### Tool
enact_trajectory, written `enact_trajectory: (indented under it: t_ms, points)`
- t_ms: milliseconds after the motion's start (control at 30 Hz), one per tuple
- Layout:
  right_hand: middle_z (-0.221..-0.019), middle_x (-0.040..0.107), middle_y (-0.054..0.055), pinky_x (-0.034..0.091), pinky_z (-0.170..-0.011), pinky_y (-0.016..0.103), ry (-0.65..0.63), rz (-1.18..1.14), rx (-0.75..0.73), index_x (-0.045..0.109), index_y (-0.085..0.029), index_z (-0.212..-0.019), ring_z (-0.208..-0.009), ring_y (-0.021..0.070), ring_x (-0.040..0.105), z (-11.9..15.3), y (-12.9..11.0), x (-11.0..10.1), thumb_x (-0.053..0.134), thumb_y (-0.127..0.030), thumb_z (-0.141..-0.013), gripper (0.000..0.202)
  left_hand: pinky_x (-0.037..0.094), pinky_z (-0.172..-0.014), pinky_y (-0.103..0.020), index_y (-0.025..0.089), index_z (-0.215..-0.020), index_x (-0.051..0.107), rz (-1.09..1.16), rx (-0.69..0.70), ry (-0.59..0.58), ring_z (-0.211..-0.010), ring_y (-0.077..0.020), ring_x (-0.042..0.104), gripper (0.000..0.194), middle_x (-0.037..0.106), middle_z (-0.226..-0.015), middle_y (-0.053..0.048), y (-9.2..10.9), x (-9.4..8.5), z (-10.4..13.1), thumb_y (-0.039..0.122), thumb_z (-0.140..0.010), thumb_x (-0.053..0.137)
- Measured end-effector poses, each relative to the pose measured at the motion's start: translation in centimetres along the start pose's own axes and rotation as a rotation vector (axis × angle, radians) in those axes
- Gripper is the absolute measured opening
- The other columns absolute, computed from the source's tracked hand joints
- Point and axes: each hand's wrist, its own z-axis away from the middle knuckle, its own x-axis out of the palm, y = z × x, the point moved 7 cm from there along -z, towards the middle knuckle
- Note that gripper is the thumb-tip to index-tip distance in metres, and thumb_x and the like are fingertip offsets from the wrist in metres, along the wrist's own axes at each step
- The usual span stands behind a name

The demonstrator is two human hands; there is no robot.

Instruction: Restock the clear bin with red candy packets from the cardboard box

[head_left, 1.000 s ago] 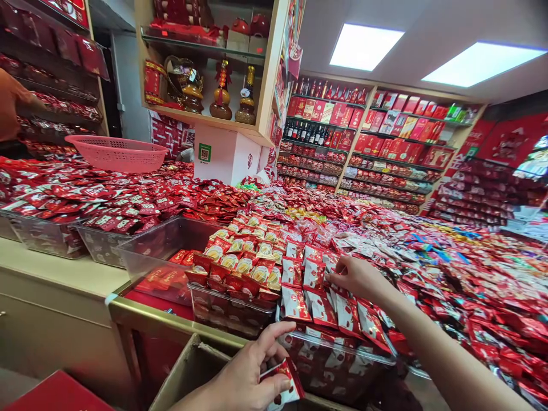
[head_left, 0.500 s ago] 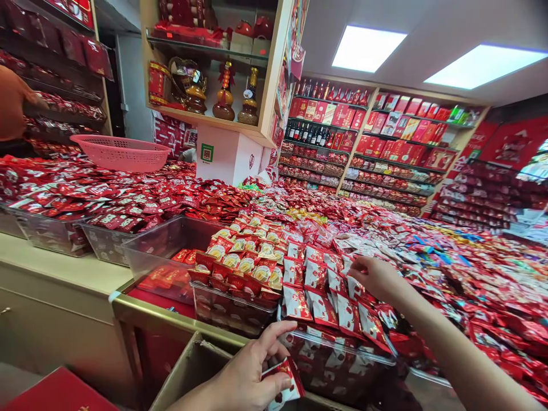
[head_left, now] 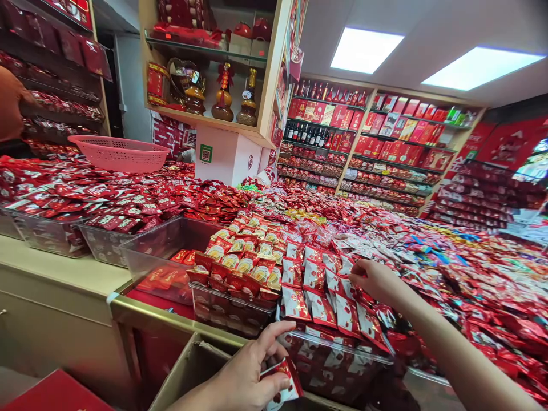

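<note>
My left hand, low in the head view, grips a red-and-white candy packet between thumb and fingers, above an open cardboard box. Beyond it stands a clear plastic bin with rows of matching red-and-white packets standing on top. My right hand reaches over the right side of these rows. Its fingers are bent down against the packets, and the fingertips are partly hidden, so whether they pinch one is unclear. Left of the rows is another bin with red-and-gold packets.
A half-filled clear bin sits further left, on a gold-edged counter. Heaps of wrapped sweets spread to the right and back. A pink basket rests on the left heap. Another person's orange sleeve shows far left.
The view has shifted very slightly. My right hand stays over the same packets, and the left still holds its packet; nothing else has visibly moved.
</note>
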Motion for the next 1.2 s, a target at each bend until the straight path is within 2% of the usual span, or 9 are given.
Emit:
enact_trajectory:
  t_ms: [133, 333, 433, 600, 700, 833, 933, 1067, 1200]
  points:
    - [-0.076, 0.065, 0.006, 0.037, -0.056, 0.025, 0.008, -0.082, -0.057, 0.057, -0.019, -0.072, -0.068, 0.0186, 0.057, 1.1, -2.4, 0.2, 0.048, -0.043, -0.075, 0.025, 0.039, -0.073, -0.025, 0.028, -0.124, 0.033, 0.006, -0.03, 0.001, -0.075, -0.0105, 0.05, 0.062, 0.055, -0.085, 0.002, 0.0, -0.1, 0.0, 0.008, -0.069, 0.051]
    - [-0.077, 0.064, 0.004, 0.038, -0.061, 0.026, 0.034, -0.205, -0.098, 0.057, -0.019, -0.074, -0.068, 0.0171, 0.055, 1.8, -3.8, 0.2, 0.052, -0.035, -0.073, 0.017, 0.042, -0.064, -0.024, 0.025, -0.125, 0.03, 0.253, -0.01, -0.011, -0.07, -0.0102, 0.051, 0.063, 0.054, -0.085, 0.001, 0.2, 0.5, 0.2, 0.014, -0.069, 0.057]
    - [-0.074, 0.061, 0.003, 0.039, -0.059, 0.025, 0.092, -0.398, -0.13, 0.056, -0.019, -0.077, -0.064, 0.0154, 0.052, 3.8, -4.5, -0.4, 0.048, -0.037, -0.076, 0.02, 0.044, -0.063, -0.024, 0.025, -0.124, 0.026, 0.441, 0.087, 0.076, -0.071, -0.0104, 0.053, 0.061, 0.056, -0.088, -0.001, 1.2, 0.3, 0.5, 0.021, -0.073, 0.059]
    - [-0.065, 0.055, 0.001, 0.038, -0.05, 0.021, -0.265, -0.86, -0.193, 0.057, -0.018, -0.083, -0.057, 0.0121, 0.048, 10.1, -9.3, 3.1, 0.048, -0.047, -0.077, 0.03, 0.045, -0.064, -0.022, 0.03, -0.123, 0.02, 0.57, 0.192, 0.282, -0.072, -0.0093, 0.055, 0.058, 0.057, -0.09, 0.0, 2.6, -0.7, 1.1, 0.02, -0.079, 0.056]
    - [-0.062, 0.052, 0.0, 0.037, -0.049, 0.021, -0.314, -0.956, -0.191, 0.056, -0.016, -0.079, -0.055, 0.0102, 0.045, 12.3, -11.4, 5.1, 0.05, -0.047, -0.076, 0.032, 0.046, -0.067, -0.023, 0.033, -0.123, 0.02, 0.568, 0.212, 0.285, -0.074, -0.0091, 0.056, 0.057, 0.057, -0.096, -0.001, 2.9, -0.7, 1.3, 0.019, -0.079, 0.055]
    - [-0.051, 0.047, -0.004, 0.032, -0.041, 0.017, -0.284, -1.141, -0.074, 0.051, -0.015, -0.07, -0.044, 0.006, 0.038, 12.1, -11.0, 7.1, 0.049, -0.049, -0.077, 0.034, 0.045, -0.078, -0.027, 0.035, -0.124, 0.019, 0.562, 0.239, 0.171, -0.093, -0.0141, 0.055, 0.067, 0.05, -0.117, -0.005, 3.4, -0.2, 1.6, 0.016, -0.075, 0.06]
    - [-0.048, 0.048, -0.004, 0.032, -0.039, 0.016, -0.253, -1.226, 0.012, 0.051, -0.015, -0.07, -0.041, 0.0051, 0.039, 11.8, -9.8, 7.8, 0.052, -0.049, -0.075, 0.034, 0.044, -0.081, -0.025, 0.035, -0.124, 0.019, 0.602, 0.179, 0.128, -0.097, -0.0125, 0.055, 0.069, 0.05, -0.119, -0.004, 3.5, 0.0, 1.6, 0.011, -0.074, 0.06]
    - [-0.048, 0.053, -0.002, 0.036, -0.04, 0.016, -0.169, -1.301, 0.041, 0.054, -0.014, -0.07, -0.041, 0.0063, 0.045, 12.2, -8.8, 7.7, 0.056, -0.046, -0.074, 0.032, 0.047, -0.074, -0.022, 0.03, -0.124, 0.024, 0.693, 0.12, 0.154, -0.086, -0.0113, 0.06, 0.066, 0.061, -0.102, -0.003, 3.3, -0.3, 1.0, 0.014, -0.073, 0.063]
    - [-0.05, 0.058, 0.0, 0.038, -0.04, 0.016, -0.098, -1.441, 0.072, 0.056, -0.014, -0.07, -0.04, 0.0058, 0.047, 13.0, -8.6, 7.6, 0.058, -0.04, -0.075, 0.026, 0.048, -0.046, -0.019, 0.014, -0.097, 0.052, 0.616, -0.011, 0.147, -0.052, -0.0103, 0.059, 0.032, 0.064, -0.065, -0.002, 2.1, -0.4, 0.3, 0.03, -0.072, 0.064]
